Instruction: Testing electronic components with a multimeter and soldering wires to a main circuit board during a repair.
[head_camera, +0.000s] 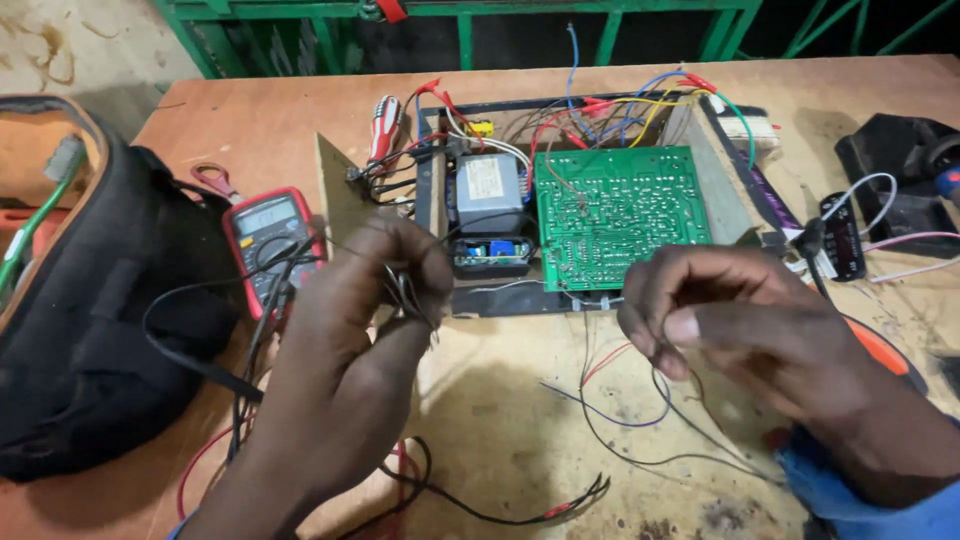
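Both hands are working low over the wooden table (500, 440). Left hand (370, 290) is pinching a bundle of thin wires (408, 295), fingers closed. Right hand (720, 310) is gripping a thin dark wire (640, 420), fingers curled shut. Green circuit board (620, 210) is lying just beyond, red multimeter (268, 240) left.

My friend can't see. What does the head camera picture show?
Two hands work with thin wires over a wooden table: the left hand pinches a wire bundle, the right hand a single wire. Behind them sit a green circuit board and a red multimeter.
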